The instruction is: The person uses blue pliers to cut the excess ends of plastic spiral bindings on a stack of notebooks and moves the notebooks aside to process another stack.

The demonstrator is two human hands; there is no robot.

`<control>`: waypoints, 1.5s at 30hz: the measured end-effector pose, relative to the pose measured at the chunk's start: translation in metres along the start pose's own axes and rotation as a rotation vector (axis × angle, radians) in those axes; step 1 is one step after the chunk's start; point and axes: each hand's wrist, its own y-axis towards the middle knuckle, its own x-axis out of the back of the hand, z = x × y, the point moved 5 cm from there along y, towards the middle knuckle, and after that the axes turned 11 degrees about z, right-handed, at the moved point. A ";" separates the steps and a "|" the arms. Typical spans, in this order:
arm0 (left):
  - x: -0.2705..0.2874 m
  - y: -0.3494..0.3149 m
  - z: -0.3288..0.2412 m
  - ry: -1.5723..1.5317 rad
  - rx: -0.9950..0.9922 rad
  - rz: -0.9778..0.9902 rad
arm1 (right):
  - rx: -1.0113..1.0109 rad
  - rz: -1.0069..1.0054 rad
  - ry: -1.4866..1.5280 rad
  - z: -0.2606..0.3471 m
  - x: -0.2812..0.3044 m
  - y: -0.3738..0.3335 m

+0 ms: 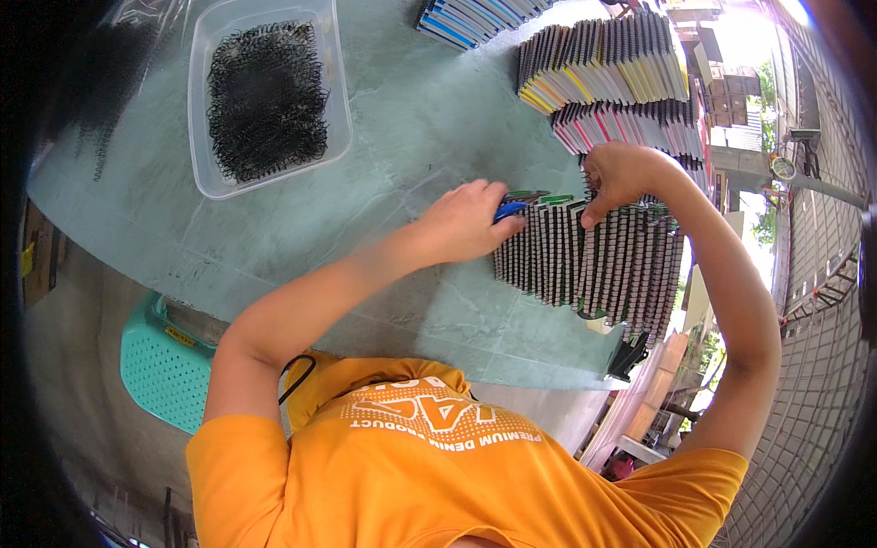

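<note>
A row of spiral-bound notebooks (585, 260) stands on the table in front of me, their black coils facing up and toward me and green showing at the far edge. My left hand (470, 224) is closed round a small blue-handled tool (509, 212) at the left end of this row; a metal part shows beside it, but its exact kind is partly hidden by the fingers. Over the far side of the same row bends my right hand (626, 178), its thumb and fingers pinching one notebook at the coil end. Its fingertips are partly hidden.
A clear plastic tub (196, 137) of loose black coils sits at the far left of the green table (393, 146). More spiral notebooks with yellow edges (598, 64), pink edges (630, 128) and blue edges (475, 18) stand beyond. A turquoise plastic chair (160, 365) is at the lower left.
</note>
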 end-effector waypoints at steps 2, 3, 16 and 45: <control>0.005 0.010 -0.017 0.179 -0.116 -0.120 | 0.100 -0.006 0.069 0.000 0.002 0.003; 0.008 0.012 -0.024 0.269 -0.171 -0.182 | 0.081 0.006 0.082 0.000 0.002 0.006; 0.025 0.020 -0.040 0.519 -0.326 -0.339 | 0.062 -0.004 0.444 -0.012 0.008 0.006; 0.025 0.016 -0.047 0.593 -0.387 -0.356 | 0.079 -0.005 0.425 -0.008 0.015 0.004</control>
